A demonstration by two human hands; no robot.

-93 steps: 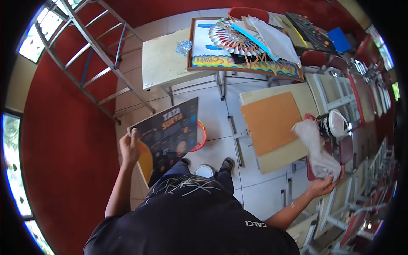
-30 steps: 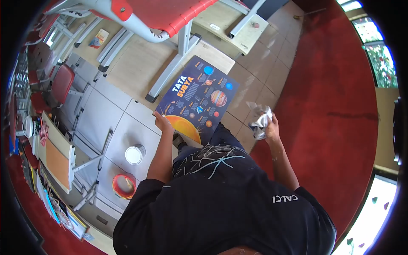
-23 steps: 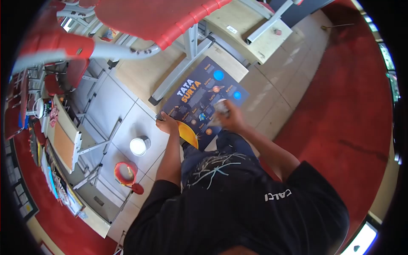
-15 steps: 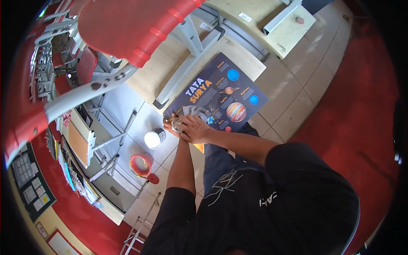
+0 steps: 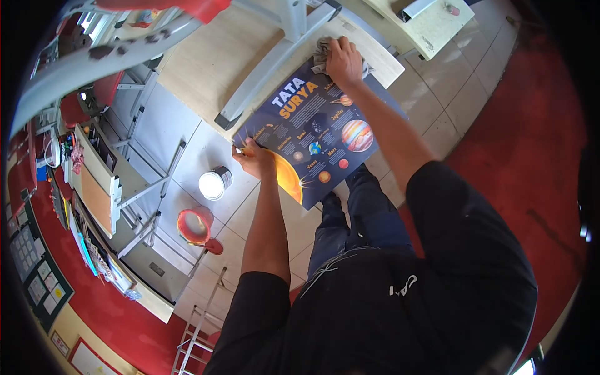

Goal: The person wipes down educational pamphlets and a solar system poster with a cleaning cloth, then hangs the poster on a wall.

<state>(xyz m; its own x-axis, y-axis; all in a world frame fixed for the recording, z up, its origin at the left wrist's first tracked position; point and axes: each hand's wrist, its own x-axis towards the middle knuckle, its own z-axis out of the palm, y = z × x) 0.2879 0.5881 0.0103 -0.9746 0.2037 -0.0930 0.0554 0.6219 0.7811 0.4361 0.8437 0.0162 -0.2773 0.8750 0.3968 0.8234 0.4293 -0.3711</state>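
Planet board (image 5: pixel 299 132): face up between the person's body and the beige surface (image 5: pixel 200 78), overlapping that surface's near side; the near corner juts above the legs (image 5: pixel 369 215). The surface probably bears part of the weight, though the contact beneath is hidden from me.
Left hand (image 5: pixel 255 157): grasping the board's left edge beside the printed sun, a hold that seems to steady the overhanging part.
Right hand (image 5: pixel 345 60): closed over a bunched grey cloth (image 5: pixel 322 55) at the board's far edge; bunching likely makes a compact pad.
Grey foot bar (image 5: pixel 269 75): resting across the surface just beyond the board, apparently limiting the board to the near strip.
White-topped can (image 5: pixel 214 183) and red pail (image 5: pixel 195 225): on the floor to the left, presumably clear of the feet.
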